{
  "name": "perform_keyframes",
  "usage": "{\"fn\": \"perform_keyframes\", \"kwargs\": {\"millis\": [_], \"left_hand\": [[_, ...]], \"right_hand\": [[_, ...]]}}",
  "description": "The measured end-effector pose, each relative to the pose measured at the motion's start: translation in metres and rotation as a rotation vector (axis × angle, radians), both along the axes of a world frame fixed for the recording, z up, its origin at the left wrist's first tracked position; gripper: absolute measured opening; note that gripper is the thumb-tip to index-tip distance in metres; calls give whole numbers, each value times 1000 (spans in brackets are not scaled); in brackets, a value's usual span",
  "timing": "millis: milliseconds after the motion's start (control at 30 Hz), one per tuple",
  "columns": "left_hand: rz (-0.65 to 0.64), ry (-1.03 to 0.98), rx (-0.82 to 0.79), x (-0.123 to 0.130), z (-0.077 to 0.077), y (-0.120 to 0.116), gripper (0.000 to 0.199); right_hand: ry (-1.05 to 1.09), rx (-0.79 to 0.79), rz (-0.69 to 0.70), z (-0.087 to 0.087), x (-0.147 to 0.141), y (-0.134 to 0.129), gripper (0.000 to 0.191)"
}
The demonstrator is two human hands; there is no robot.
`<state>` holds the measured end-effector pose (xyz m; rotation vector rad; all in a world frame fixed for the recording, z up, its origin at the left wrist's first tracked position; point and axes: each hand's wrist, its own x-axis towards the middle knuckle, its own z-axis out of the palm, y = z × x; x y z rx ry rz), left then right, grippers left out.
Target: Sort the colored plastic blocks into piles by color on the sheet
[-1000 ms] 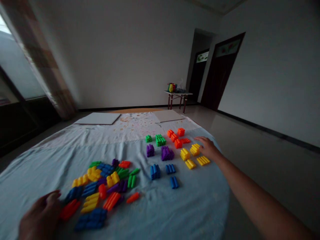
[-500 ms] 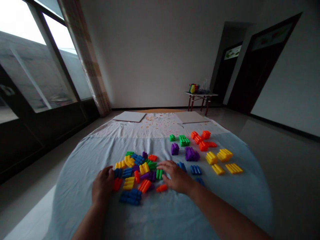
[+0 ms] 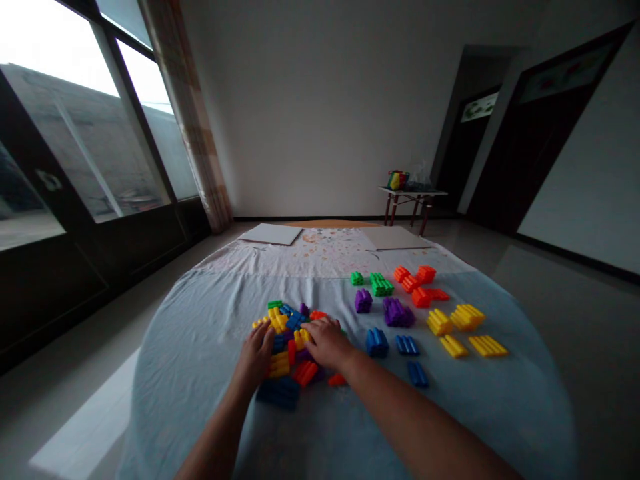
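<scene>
A mixed pile of ridged plastic building blocks lies in front of me, in yellow, blue, orange, green and purple. My left hand rests at the pile's left side, fingers stretched over its edge beside a yellow block. From the right, my right hand reaches over the pile. Its fingers and thumb are apart, near the end of another yellow block; whether they touch it I cannot tell. Below them lie an orange block and a dark blue block. My hands hide part of the pile.
Right of the pile, blocks stand grouped by colour: blue, purple, green, orange and yellow. Two pale boards lie at the cloth-covered table's far end. A small side table stands behind.
Both hands have closed in on the pile, the right one moving left over it and uncovering the blue blocks. My view has turned slightly left.
</scene>
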<state>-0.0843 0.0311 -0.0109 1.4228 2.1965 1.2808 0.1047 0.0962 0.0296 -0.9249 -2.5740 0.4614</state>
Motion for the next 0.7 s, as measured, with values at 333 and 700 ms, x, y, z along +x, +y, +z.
{"fn": "perform_keyframes", "kwargs": {"millis": [333, 700], "left_hand": [[20, -12, -33, -3, 21, 4, 55], [348, 129, -186, -38, 25, -18, 52]], "right_hand": [[185, 129, 46, 10, 35, -11, 40], [33, 129, 196, 13, 44, -13, 40]]}}
